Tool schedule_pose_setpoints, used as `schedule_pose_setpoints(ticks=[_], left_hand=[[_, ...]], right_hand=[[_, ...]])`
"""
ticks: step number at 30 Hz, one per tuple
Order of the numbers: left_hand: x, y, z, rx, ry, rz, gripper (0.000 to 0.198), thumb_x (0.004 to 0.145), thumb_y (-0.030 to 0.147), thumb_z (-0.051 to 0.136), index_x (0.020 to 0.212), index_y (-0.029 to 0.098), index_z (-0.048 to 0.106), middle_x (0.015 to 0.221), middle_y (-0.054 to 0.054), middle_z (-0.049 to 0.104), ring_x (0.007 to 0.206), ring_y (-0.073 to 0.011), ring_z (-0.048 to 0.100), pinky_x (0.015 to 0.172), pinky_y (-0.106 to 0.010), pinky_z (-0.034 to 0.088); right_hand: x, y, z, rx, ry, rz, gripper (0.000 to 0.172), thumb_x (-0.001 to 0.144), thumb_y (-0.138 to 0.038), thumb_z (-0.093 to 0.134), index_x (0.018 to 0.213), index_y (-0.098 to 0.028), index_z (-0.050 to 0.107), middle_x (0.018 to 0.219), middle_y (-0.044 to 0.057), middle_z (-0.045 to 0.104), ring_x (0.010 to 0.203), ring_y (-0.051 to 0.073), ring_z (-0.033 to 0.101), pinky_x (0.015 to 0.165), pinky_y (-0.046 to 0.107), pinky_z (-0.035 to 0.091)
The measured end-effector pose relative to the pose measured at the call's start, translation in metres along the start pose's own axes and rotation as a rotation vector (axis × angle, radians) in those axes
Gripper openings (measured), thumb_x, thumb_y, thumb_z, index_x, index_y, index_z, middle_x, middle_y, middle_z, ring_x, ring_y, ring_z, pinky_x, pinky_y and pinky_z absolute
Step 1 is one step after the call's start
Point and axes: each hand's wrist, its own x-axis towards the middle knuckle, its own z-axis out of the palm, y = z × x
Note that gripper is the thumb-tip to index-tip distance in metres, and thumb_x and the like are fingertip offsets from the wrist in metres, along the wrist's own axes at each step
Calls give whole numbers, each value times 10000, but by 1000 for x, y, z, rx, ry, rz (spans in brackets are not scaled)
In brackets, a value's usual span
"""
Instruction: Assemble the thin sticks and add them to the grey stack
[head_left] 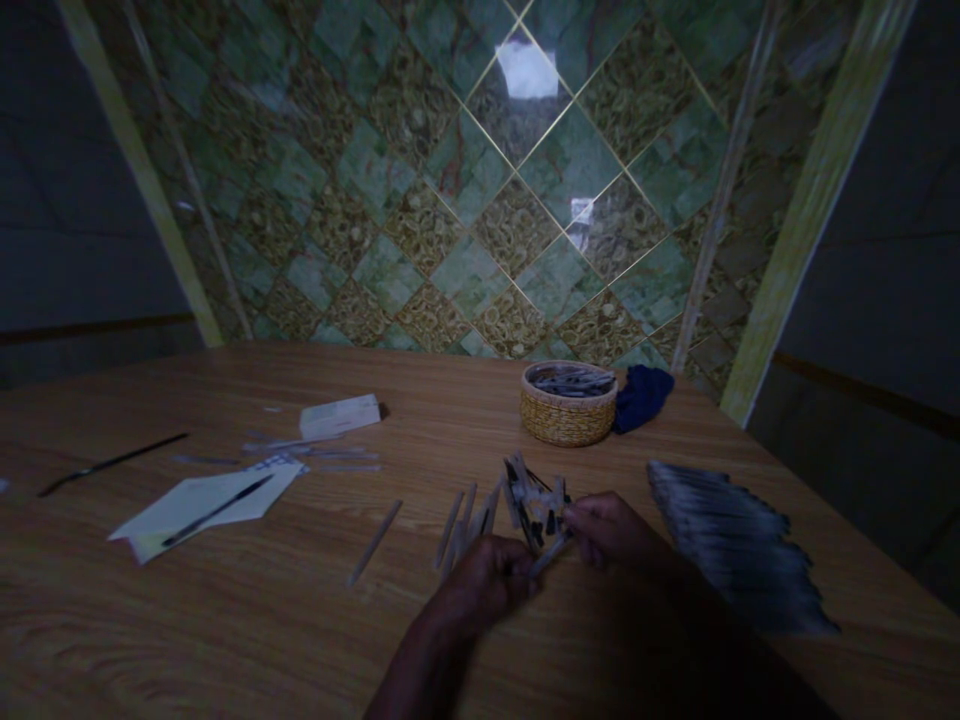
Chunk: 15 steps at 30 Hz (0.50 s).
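My left hand (pixel 491 578) is closed in a pinch on the near end of a slim pale pen (pixel 551 556). The far end of this pen lies in the closed fingers of my right hand (pixel 604 530). It slants up to the right between the two hands, just above the table. Right behind my hands is a loose heap of pale pen barrels and small black caps (pixel 536 490), partly hidden by my fingers. Several pale barrels (pixel 454 530) lie beside my left hand, and a single barrel (pixel 376 542) rests farther left. The picture is dark, so fine detail is lost.
A woven basket (pixel 568 424) full of pens stands behind the heap, a dark blue cloth (pixel 643 395) against it. Rows of dark pens (pixel 735 545) lie at right. Leftward are a white box (pixel 340 415), paper (pixel 202 500) with a pen on it, and a thin black stick (pixel 112 464).
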Motion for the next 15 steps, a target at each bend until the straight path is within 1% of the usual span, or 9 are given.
schedule_pose_setpoints(ticks=[3, 5, 9, 11, 15], left_hand=[[-1, 4, 0, -11, 8, 3, 201, 654, 261, 544, 526, 183, 410, 539, 38, 387, 531, -101, 342, 516, -228, 239], [-1, 6, 1, -13, 6, -2, 198, 649, 256, 546, 518, 179, 418, 531, 39, 392, 527, -100, 349, 519, -227, 247], [-1, 6, 1, 33, 32, 0, 167, 648, 243, 534, 522, 176, 447, 540, 34, 418, 536, -106, 370, 519, -231, 252], [-1, 5, 0, 64, 49, 2, 164, 647, 242, 533, 526, 179, 441, 540, 35, 409, 534, -108, 366, 519, -235, 247], [1, -1, 1, 82, 56, 1, 216, 665, 269, 547, 516, 183, 418, 531, 42, 377, 526, -105, 357, 532, -236, 255]], right_hand=[[0, 0, -1, 15, -17, 3, 360, 730, -526, 578, 706, -168, 550, 525, -33, 588, 385, 78, 500, 378, 180, 374], [0, 0, 1, 13, -24, 7, 362, 713, -527, 591, 679, -171, 538, 496, -36, 577, 370, 81, 491, 366, 183, 363], [1, 0, 4, -9, -4, 10, 435, 782, -557, 495, 560, -183, 470, 400, -46, 504, 307, 67, 418, 319, 175, 274], [1, -1, 3, -11, 2, 9, 435, 789, -563, 482, 580, -181, 484, 422, -42, 519, 318, 68, 428, 326, 175, 285], [1, -1, 4, 1, -6, 13, 389, 717, -557, 561, 647, -177, 523, 472, -40, 552, 358, 81, 471, 357, 186, 344]])
